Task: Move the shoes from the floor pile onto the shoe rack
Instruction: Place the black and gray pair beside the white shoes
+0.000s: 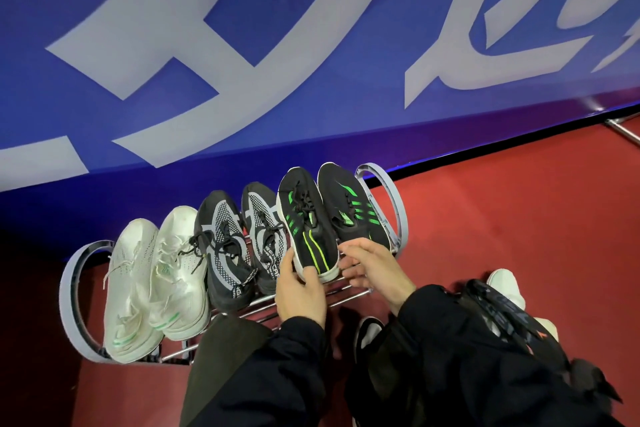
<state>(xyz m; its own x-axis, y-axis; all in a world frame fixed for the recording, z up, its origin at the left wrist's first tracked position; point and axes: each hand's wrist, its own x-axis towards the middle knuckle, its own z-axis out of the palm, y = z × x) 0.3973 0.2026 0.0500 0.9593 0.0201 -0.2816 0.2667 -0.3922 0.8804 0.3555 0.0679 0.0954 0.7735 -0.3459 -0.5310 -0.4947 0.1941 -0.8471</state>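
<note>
Left hand (299, 291) grips heel of black green-striped mesh sneaker (306, 225), centre frame | right hand (375, 269) open, steadying | squaring pair on chrome-rail shoe rack (346, 298)

A blue banner (311, 45) with large white lettering stands behind, above a red carpet (502, 218). A metal bar (623, 130) lies at the banner's foot, far right.

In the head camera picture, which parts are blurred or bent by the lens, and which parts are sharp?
Head view: the blue banner is smeared by motion blur; the shoe rack and the banner's lower edge curve from wide-angle distortion; the black-green shoe and both hands, left hand and right hand, look fairly sharp.
</note>
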